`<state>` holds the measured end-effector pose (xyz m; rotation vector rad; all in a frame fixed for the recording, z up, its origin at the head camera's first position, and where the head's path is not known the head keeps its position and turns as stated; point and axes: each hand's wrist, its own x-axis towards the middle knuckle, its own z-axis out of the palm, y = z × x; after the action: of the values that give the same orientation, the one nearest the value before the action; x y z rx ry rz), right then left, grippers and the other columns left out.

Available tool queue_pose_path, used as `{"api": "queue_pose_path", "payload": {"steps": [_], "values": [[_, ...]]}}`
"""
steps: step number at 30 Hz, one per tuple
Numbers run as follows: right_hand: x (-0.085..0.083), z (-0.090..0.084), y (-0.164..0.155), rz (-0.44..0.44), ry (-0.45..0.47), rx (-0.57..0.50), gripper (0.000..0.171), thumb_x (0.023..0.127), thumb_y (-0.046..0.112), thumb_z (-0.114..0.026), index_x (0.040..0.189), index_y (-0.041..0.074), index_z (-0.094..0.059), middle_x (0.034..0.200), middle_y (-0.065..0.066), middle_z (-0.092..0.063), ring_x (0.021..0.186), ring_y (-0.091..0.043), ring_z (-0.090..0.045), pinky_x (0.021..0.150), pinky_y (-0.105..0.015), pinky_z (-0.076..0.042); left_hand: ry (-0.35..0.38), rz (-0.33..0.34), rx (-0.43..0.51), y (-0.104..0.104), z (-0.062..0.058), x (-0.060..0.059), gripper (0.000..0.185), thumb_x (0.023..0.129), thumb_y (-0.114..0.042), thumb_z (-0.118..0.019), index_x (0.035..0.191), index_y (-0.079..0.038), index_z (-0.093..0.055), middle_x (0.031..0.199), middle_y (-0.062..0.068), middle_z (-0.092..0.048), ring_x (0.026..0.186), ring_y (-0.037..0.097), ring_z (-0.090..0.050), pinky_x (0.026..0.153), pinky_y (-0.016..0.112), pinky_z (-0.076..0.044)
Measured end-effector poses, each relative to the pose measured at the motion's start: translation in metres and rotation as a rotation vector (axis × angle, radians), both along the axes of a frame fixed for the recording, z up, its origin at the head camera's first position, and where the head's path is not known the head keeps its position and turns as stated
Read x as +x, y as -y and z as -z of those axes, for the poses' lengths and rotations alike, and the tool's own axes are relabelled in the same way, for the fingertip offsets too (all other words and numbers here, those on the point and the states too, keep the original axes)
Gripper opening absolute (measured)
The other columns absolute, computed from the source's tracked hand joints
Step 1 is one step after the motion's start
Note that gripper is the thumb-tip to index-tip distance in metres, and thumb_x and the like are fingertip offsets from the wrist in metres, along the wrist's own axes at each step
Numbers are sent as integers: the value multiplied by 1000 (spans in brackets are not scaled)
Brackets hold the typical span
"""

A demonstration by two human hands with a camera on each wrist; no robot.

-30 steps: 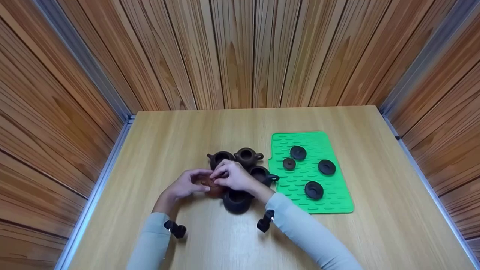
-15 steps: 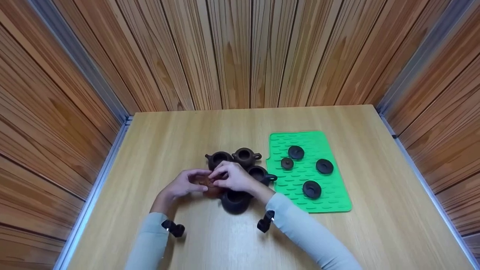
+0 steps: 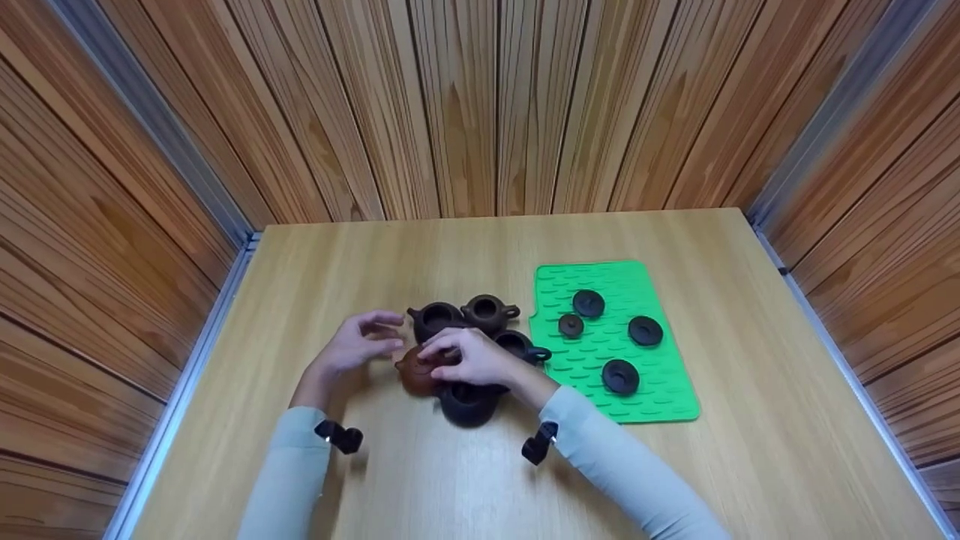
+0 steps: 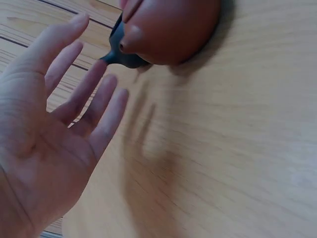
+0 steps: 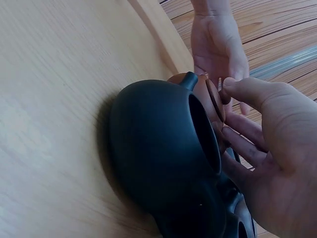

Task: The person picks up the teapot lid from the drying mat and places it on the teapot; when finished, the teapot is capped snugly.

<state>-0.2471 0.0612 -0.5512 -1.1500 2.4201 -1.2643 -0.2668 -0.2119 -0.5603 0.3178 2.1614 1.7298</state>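
A reddish-brown clay teapot (image 3: 411, 375) stands on the table, its spout to the left. Its lid (image 5: 214, 101) sits over the mouth, and my right hand (image 3: 480, 360) pinches the lid's knob between thumb and fingers. Apart from the pot, to its left, my left hand (image 3: 351, 346) hovers with fingers spread and nothing in it; the left wrist view shows its palm beside the brown spout. Close by the right hand is a lidless black teapot (image 5: 148, 144), its round opening showing in the right wrist view. The right hand partly covers the brown pot in the head view.
More dark teapots without lids, among them one at the back (image 3: 487, 313) and one with its handle by the mat (image 3: 516, 345), crowd behind the brown one. On the right lies a green mat (image 3: 660, 390) bearing several dark round lids, such as a small one (image 3: 571, 325).
My left hand has let go of the brown teapot and drawn back to the left, uncovering its spout. My right hand stays at the lid. The head view has shifted slightly.
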Motion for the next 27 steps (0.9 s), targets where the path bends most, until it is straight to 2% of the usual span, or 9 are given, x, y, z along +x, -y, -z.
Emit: {"api": "queue_pose_path", "payload": {"steps": [3,5,9,12,18,27], "values": [[1,-1,-2,-1,18,0,29,89,17,-77,117,15,-76,127,-4,-71,126,-19,-62,105,-33,-52,-48,-43,-62,-4,-6,-4,58,88,-12,-77,140,0,-55,145,26,-53,132,42,-52,92,40,-59],[1,0,-3,-2,23,-1,29,89,17,-77,118,14,-76,128,-5,-71,125,-20,-63,104,-34,-53,-76,-69,-107,-7,-9,-7,56,89,-13,-77,140,-6,-57,146,23,-53,135,39,-50,99,44,-55],[1,2,-4,-6,7,-1,29,89,16,-77,118,14,-75,127,-5,-72,125,-20,-64,103,-34,-54,-104,-98,-163,-13,-13,-12,57,89,-15,-78,142,-13,-57,150,17,-52,141,37,-45,116,56,-38],[2,3,-5,-6,-18,-1,29,89,16,-77,118,14,-76,127,-6,-72,124,-20,-64,104,-34,-53,-110,-103,-167,-17,-12,-15,60,88,-14,-78,144,-12,-55,153,17,-50,145,39,-41,121,60,-29],[5,4,-9,-4,-29,3,29,90,15,-75,119,14,-75,131,-7,-70,127,-23,-63,106,-36,-51,-101,-92,-177,-27,-7,-20,60,88,-13,-78,145,-13,-55,155,16,-48,148,39,-38,123,58,-28],[8,4,-9,-13,-58,95,29,92,18,-73,121,17,-75,142,-11,-62,137,-28,-55,116,-43,-43,-59,-60,-203,-38,-4,-30,60,90,-15,-77,145,-15,-55,156,12,-49,149,38,-38,122,59,-28]]}}
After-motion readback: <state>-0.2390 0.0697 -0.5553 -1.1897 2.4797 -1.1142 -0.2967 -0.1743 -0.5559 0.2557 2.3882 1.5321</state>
